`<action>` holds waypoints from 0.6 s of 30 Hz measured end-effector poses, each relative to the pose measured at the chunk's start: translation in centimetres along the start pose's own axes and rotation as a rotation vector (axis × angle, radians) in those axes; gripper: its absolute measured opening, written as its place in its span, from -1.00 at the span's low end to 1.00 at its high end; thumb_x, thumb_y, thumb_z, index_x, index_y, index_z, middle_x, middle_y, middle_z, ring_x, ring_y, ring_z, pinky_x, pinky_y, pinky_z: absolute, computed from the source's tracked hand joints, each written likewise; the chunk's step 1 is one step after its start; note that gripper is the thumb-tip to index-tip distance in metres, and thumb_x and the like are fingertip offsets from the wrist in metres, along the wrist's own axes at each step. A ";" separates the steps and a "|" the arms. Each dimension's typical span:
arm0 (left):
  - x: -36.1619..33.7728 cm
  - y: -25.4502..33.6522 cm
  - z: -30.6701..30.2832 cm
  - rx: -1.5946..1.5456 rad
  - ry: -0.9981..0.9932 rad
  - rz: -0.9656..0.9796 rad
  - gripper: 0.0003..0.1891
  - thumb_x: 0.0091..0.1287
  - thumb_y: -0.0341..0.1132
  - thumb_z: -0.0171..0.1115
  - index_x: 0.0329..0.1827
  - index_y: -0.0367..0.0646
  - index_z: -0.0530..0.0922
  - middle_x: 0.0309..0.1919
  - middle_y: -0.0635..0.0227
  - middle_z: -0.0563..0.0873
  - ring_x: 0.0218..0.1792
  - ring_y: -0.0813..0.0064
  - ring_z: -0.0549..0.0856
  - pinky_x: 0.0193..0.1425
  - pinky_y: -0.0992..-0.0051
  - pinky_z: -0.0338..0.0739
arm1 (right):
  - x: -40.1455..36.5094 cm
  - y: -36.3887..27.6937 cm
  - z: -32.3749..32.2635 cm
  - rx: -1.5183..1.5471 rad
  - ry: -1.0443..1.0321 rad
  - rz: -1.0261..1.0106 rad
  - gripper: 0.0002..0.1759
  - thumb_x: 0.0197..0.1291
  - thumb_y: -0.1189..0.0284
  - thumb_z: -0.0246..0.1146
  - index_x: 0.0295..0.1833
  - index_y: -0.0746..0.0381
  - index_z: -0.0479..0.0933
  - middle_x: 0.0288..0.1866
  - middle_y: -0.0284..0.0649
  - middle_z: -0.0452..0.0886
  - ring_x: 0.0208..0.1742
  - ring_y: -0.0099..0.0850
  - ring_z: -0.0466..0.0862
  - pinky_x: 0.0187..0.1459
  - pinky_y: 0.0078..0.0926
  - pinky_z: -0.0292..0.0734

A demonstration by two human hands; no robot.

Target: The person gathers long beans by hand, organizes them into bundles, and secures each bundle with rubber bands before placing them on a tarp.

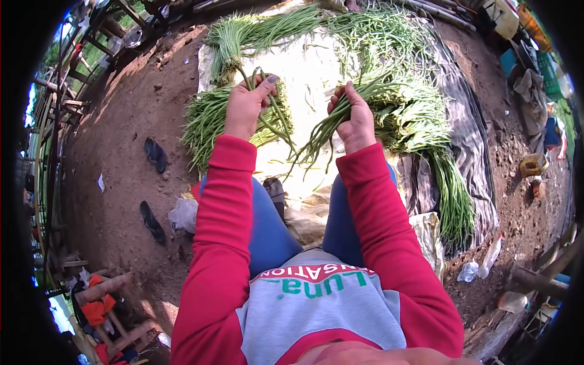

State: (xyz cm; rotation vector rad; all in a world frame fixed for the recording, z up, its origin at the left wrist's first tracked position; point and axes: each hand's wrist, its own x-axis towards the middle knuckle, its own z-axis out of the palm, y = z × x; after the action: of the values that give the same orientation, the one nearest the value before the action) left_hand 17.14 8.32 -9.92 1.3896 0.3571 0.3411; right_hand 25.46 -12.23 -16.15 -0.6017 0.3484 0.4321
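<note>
My left hand (244,111) is closed around a few long green beans (281,121), which bend over the thumb and droop toward the middle. In my right hand (355,119), a loose bunch of yardlong beans (317,137) is gripped, its ends hanging down and to the left. Below and beside the left hand lies a bean pile (204,118) on a pale sheet (313,55). A larger stack of beans (420,118) lies right of my right hand. Farther off are a tied-looking bundle (225,45) and a loose spread of beans (380,33).
Dark cloth (465,115) edges the pale sheet on the right, with a bean bundle (453,201) across it. Two dark flip-flops (155,155) and a plastic bag (184,215) lie on the dirt at left. A yellow container (533,165) stands at far right.
</note>
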 end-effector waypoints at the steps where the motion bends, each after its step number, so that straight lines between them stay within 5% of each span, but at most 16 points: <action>1: 0.5 0.4 -1.3 -0.002 0.005 -0.004 -0.84 0.40 -0.29 0.38 -0.07 -0.16 0.72 -0.43 0.51 0.69 -0.59 0.85 0.41 -0.60 0.70 0.17 | 0.2 -0.3 -0.4 -0.050 -0.026 -0.024 -0.67 0.45 0.21 0.25 0.01 0.28 0.50 -0.23 -0.24 0.57 -0.27 -0.36 0.58 -0.22 -0.32 0.56; 10: -1.9 -0.2 1.2 0.238 -0.096 -0.099 -0.68 0.39 -0.13 0.40 0.06 -0.13 0.75 -0.43 0.59 0.64 -0.47 0.78 0.41 -0.39 0.64 0.29 | -1.8 -1.2 0.8 -0.156 -0.111 0.009 -0.53 0.52 0.12 0.10 0.18 0.33 0.33 -0.12 -0.08 0.54 -0.28 -0.26 0.58 -0.38 -0.31 0.52; 14: -2.4 -2.2 3.6 0.242 -0.261 -0.008 -0.70 0.39 -0.13 0.41 -0.10 -0.22 0.77 -0.50 0.60 0.60 -0.47 0.76 0.41 -0.34 0.60 0.34 | -2.1 0.4 1.1 -0.279 -0.149 -0.035 -0.58 0.43 0.20 0.23 0.14 0.32 0.43 -0.08 -0.12 0.57 -0.25 -0.31 0.63 -0.33 -0.35 0.58; 18: -2.1 -4.5 5.0 0.462 -0.212 0.187 -0.74 0.43 -0.19 0.34 -0.19 -0.25 0.73 -0.35 0.32 0.70 -0.36 0.51 0.63 -0.23 0.42 0.50 | -2.6 2.0 1.8 -0.210 -0.241 -0.087 -0.67 0.40 0.33 0.30 0.11 0.31 0.48 -0.17 -0.24 0.61 -0.28 -0.46 0.64 -0.28 -0.47 0.59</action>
State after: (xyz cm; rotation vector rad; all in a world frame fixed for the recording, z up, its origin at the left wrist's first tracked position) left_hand 17.54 2.30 -13.51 1.9016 0.1324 0.2695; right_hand 22.57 -10.37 -14.56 -0.7574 0.0461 0.4557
